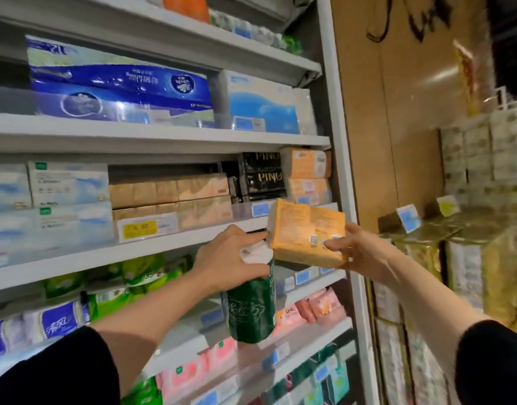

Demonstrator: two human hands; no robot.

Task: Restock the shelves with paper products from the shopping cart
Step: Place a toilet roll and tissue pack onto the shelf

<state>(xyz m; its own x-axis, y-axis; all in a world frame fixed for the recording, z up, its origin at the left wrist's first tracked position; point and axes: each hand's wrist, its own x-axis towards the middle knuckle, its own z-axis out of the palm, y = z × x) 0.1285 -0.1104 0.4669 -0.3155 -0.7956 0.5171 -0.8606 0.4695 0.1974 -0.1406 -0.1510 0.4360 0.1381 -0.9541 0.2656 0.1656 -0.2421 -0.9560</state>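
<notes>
Both sleeves black, forearms bare, reaching up at the shelving. Left hand (231, 258) gripping top of green roll pack (251, 305), fingers curled round its white end, pack hanging upright in front of lower shelves. Right hand (356, 247) pinching orange tissue pack (308, 232) at its right end, thumb on printed face, pack tilted, just at front edge of middle shelf (163, 247) near right upright. Behind it on that shelf: two stacked orange packs (306, 176) at right end, black PINO packs (261, 176) beside them, tan packs (169, 197) further left. Blue packs (120, 86) on shelf above.
</notes>
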